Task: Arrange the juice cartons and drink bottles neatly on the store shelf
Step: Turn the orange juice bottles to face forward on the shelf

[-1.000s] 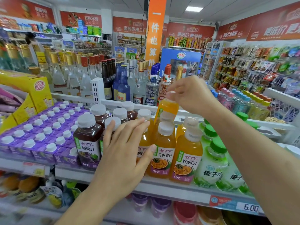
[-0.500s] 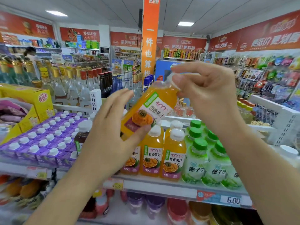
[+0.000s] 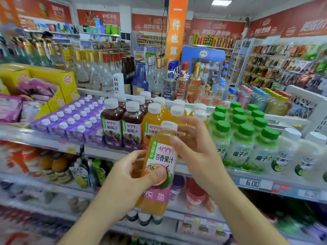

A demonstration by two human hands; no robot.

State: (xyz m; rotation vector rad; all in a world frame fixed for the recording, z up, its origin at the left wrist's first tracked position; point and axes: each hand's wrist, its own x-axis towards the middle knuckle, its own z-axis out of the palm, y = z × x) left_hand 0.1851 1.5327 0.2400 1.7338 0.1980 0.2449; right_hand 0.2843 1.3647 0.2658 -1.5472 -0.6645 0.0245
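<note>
An orange passion-fruit juice bottle with a white cap stands upright in front of the shelf, off its surface. My left hand grips its lower body, thumb across the label. My right hand holds its neck and shoulder from the right. Behind it on the shelf stand dark grape juice bottles, more orange juice bottles, green-capped coconut water bottles and purple juice cartons with white caps.
White-capped pale bottles fill the shelf's right end. Glass liquor bottles stand behind the back rail. A yellow carton box sits at the left. Lower shelves hold more drinks. A 6.00 price tag is on the shelf edge.
The orange bottle came off the back of its row, tilted high between my hands, and has now dropped lower and upright in front of the shelf, with both hands holding it.
</note>
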